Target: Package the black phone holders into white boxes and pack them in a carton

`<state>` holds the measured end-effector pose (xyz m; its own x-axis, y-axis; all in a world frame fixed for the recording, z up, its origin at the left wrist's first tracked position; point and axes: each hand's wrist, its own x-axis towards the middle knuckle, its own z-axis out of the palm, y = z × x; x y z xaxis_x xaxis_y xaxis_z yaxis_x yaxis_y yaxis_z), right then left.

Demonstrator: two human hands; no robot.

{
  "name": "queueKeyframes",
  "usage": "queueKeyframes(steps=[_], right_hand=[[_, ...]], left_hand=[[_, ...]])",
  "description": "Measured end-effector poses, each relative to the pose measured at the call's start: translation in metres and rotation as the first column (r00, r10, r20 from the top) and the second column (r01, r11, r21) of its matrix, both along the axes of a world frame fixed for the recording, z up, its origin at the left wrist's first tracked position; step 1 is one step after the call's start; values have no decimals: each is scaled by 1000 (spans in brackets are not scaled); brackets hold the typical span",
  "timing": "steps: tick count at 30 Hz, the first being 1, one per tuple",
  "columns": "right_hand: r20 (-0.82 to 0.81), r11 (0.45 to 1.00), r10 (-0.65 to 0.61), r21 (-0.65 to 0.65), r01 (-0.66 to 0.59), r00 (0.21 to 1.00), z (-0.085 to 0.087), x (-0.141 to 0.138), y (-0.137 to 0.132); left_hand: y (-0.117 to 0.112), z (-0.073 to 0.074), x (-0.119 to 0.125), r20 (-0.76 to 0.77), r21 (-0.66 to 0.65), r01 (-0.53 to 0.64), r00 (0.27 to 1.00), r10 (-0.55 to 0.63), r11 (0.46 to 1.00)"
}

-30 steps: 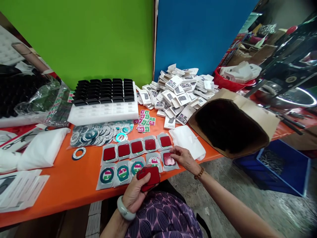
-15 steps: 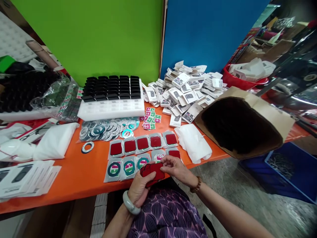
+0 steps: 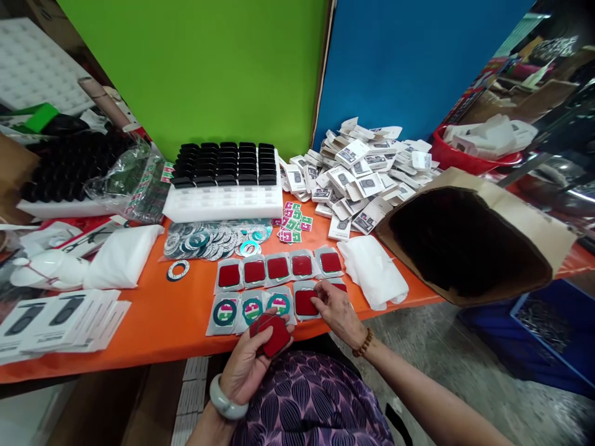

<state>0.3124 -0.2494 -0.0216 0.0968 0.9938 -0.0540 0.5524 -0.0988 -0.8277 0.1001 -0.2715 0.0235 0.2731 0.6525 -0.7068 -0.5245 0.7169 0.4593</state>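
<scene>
On orange table [image 3: 162, 316]: red squares [image 3: 278, 267] topping 7 of 10 wrappers [image 3: 212, 329]

Status: wrappers are lying in two rows of 5 nr the front edge. Back row is showing red on all 5. Front row, L to R: nos. 1–3 are showing teal rings [image 3: 217, 314] over printed cards [image 3: 251, 311], no red on top; nos. 4–5 are carrying red, no. 5 partly hidden by the R hand [image 3: 340, 311]. By count, 7 are looking done, 3 outstanding.

Hands: L hand [image 3: 245, 367] is clamping a small fanned stack of red squares [image 3: 278, 337], thumb on top, nr the table's front edge. R hand is bending its fingertips at the R edge of front no. 4; pinching or only pressing, cannot tell.

Materials: squares are looking mostly matt, corners rounded. Wrappers are looking thin, crinkled at edges. Behind, a clear bag of flat rings [image 3: 214, 241] is lying flat; a white foam tray [image 3: 223, 210] is holding rounded black pcs [image 3: 225, 166] in rows. To the R, white sheets [image 3: 372, 272] are looking soft, tissue-like; small cartons [image 3: 356, 164] are sitting heaped; a brown cardboard box [image 3: 525, 198] is facing its dark mouth fwd.
</scene>
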Motion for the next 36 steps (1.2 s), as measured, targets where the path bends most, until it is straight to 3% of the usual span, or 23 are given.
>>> queueKeyframes(steps=[2,5,8,11,15,20,23,27,31,33,36], right_hand=[[101,998,11,64,-18,995,3,0,-3],[116,992,-16,124,2,993,14,-1,-4],[-28,996,46,74,-44,999,30,-10,-7],[-292,967,193,-105,-232,937,39,-25,-10],[-537,904,179,-242,-354,824,29,-40,-8],[-624,888,114,-285,-361,773,16,-37,16],[-591,866,208,-258,-427,779,18,-31,37],[-498,775,440,-209,-596,747,23,-31,64],[-385,705,584,-194,-682,714,20,-41,83],[-312,701,615,-202,-684,724,16,-45,86],[-140,751,628,-149,-644,765,13,-50,82]], left_hand=[[0,-2,2,-35,24,6,999,-5,1000],[0,-6,8,-95,32,-2,995,5,999],[-1,-9,13,-133,35,-34,990,38,999],[-2,-11,15,-112,73,-38,993,46,997],[-4,-13,11,-127,96,-52,990,64,994],[-10,-11,-8,-133,46,-54,989,60,997],[-16,-10,-22,-125,7,-52,991,53,999],[-24,-10,-35,-129,-32,-25,991,20,999],[-26,-10,-39,-154,-28,-19,988,15,999],[-25,-8,-38,-143,-27,-24,990,20,999],[-23,-4,-36,-75,-25,-42,996,40,999]])
